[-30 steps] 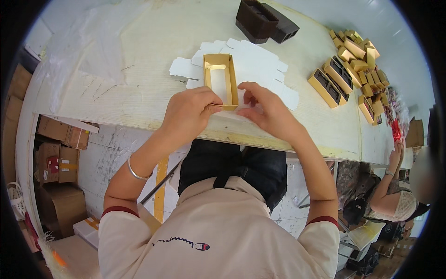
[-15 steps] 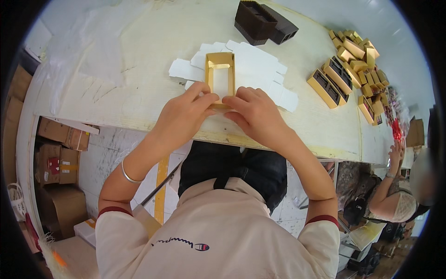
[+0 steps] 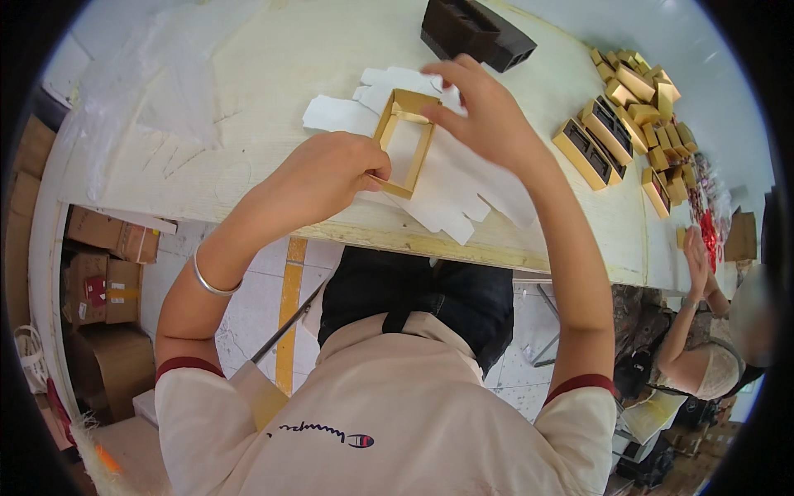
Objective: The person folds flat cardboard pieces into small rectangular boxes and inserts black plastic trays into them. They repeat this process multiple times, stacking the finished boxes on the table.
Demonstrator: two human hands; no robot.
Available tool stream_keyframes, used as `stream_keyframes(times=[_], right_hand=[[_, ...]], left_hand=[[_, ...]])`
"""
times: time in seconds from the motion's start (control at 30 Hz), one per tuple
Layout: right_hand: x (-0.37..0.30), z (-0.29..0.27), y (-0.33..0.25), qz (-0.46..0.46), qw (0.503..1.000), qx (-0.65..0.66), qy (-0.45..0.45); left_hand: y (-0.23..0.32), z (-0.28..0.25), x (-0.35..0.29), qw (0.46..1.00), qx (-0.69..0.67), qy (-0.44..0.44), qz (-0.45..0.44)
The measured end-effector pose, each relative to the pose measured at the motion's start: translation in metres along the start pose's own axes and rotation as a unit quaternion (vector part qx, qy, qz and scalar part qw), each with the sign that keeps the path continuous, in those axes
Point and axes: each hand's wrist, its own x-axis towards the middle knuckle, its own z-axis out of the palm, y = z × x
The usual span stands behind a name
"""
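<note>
A shallow gold cardboard box (image 3: 420, 164), a rectangular frame with a pale inside, is tilted slightly clockwise over the table's near part. My left hand (image 3: 335, 169) pinches its near left corner, fingers curled over the wall. My right hand (image 3: 488, 116) is raised at the box's far right corner, slightly blurred. Its thumb and fingers are spread, with nothing seen between them; whether the thumb touches the rim I cannot tell. Flat white card pieces (image 3: 463, 198) with notched edges lie overlapping under and around the box. Beyond my right hand stand dark brown plastic trays (image 3: 463, 33).
Gold boxes with dark inserts (image 3: 583, 153) stand at the table's right, beside a heap of small gold boxes (image 3: 641, 91). Clear plastic film (image 3: 157, 91) covers the far left. Cardboard cartons (image 3: 107, 289) fill the space below left. Another person's hands (image 3: 699, 260) are at the right.
My right hand has left the box's near edge and moved up and away toward its far corner. The box has turned clockwise, and some white card has shifted toward the table's near edge.
</note>
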Motion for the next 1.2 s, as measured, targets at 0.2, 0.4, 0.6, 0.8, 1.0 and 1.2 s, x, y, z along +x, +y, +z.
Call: stream_keyframes(times=[0.2,0.4,0.6,0.8,1.0,1.2], right_hand=[[0.053,0.018,0.008,0.067,0.948,-0.176,-0.257],[0.047,0.018,-0.011,0.033,0.935,-0.247,-0.253],[0.047,0.025,-0.005,0.084,0.940,-0.232,-0.236],[0.044,0.010,0.011,0.138,0.946,-0.129,-0.265],[0.045,0.014,0.018,0.142,0.914,-0.135,-0.356],[0.066,-0.030,0.049,0.142,0.984,0.015,-0.106]], left_hand=[[0.010,0.000,-0.002,0.999,0.044,0.007,-0.002],[0.016,0.032,0.001,0.975,0.182,0.129,0.019],[0.019,0.040,0.002,0.974,0.172,0.145,0.009],[0.015,0.040,-0.005,0.973,0.068,0.214,-0.059],[0.004,0.050,-0.010,0.957,0.052,0.280,-0.048],[-0.001,0.044,-0.012,0.963,0.011,0.262,-0.069]])
